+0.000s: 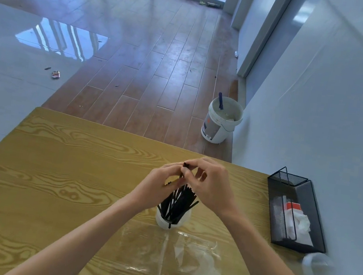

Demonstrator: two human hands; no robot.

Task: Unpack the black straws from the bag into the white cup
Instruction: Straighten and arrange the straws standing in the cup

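A white cup (163,221) stands on the wooden table (54,165) and holds several black straws (178,204) that fan out above its rim. Just above the cup, my left hand (160,185) and my right hand (210,184) meet, and the fingers of both pinch the top of one black straw (184,168) that stands higher than the others. Its lower part runs down among the straws in the cup. A clear plastic bag (176,259) lies flat and crumpled on the table in front of the cup, nearer to me.
A black mesh basket (294,210) with white paper and a red-and-white box sits at the table's right side against the wall. Clear plastic cups (318,271) lie by the right edge. A white bucket (222,120) stands on the floor beyond the table.
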